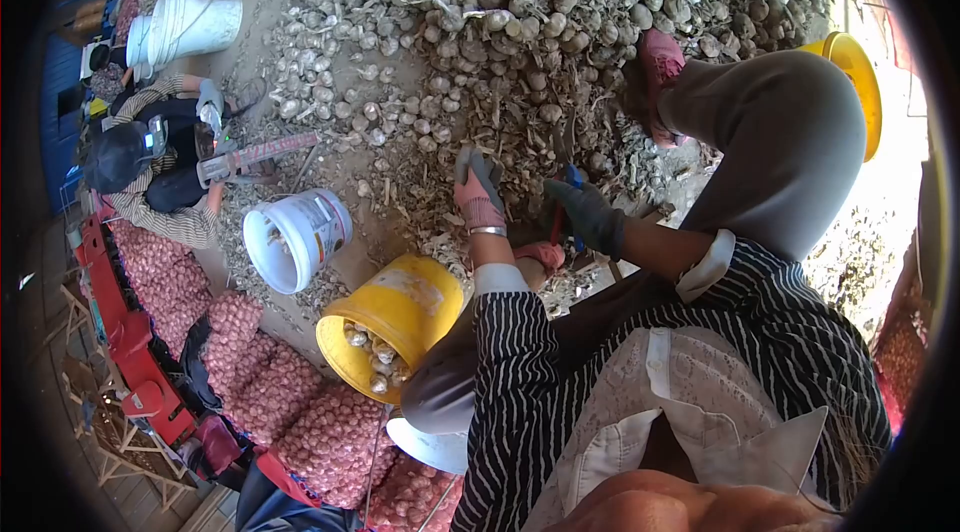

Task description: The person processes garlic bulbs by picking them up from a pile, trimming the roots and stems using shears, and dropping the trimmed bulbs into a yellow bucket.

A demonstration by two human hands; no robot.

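Observation:
My left hand [478, 189], in a pink glove with grey fingers, is closed just above the garlic litter; what it holds, if anything, I cannot make out. To its right, my right hand [590, 216] in a dark glove is wrapped round a pair of shears [574, 176] with blue and red handles. The blades point away from me, towards the garlic heap [560, 22], and blend into the dry stalks. Loose garlic bulbs and cut stalks [420, 222] lie around both hands.
A yellow bucket [420, 287] lies tipped by my left knee, bulbs inside. A white bucket [320, 227] stands beyond it. On the left a co-worker [150, 157] sits near white buckets [205, 24]. Net sacks of garlic [290, 392] line the lower left. Another yellow bucket [862, 97] is behind my right knee.

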